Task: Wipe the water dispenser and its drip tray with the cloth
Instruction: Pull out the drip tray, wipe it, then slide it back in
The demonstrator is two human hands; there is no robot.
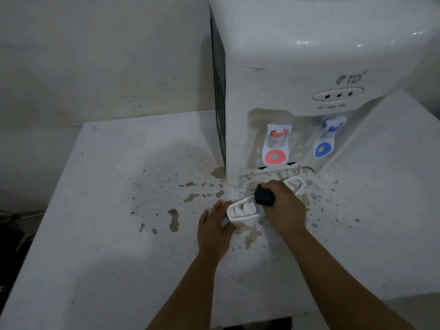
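A white tabletop water dispenser stands at the back right, with a red tap and a blue tap. Its white slatted drip tray lies pulled out on the counter in front of the base. My left hand holds the tray's left end, thumb under its front edge and fingers along the side. My right hand grips a dark bunched cloth and presses it on the middle of the tray, hiding that part.
The white counter is stained with brown patches and specks around the dispenser's base. A pale wall rises behind. The counter's left edge drops to a dark area, and its front edge lies below my forearms.
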